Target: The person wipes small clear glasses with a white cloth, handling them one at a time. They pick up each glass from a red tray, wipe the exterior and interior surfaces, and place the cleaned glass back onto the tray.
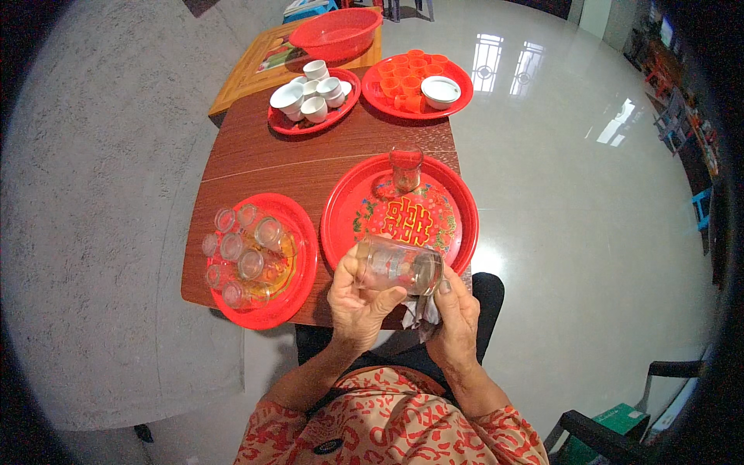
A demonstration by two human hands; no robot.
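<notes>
A clear drinking glass (391, 265) lies tilted on its side between my two hands, over the near edge of a round red tray (336, 225). The fingers and thumb of my left hand (356, 308) wrap round the glass near its left end. My right hand (456, 319) is closed at the right end, with a crumpled whitish cloth (422, 315) held beneath its fingers. Part of the cloth is hidden by that hand. Toward the far side of the tray, another clear glass (406, 172) stands upright on the printed flower pattern.
Several small glass cups (251, 263) stand on a red tray (308, 252) at left. Farther back, one red tray (277, 124) holds white cups, another (462, 77) orange cups and a white bowl (441, 91). A red basin (335, 35) sits behind. A chair (601, 435) is at lower right.
</notes>
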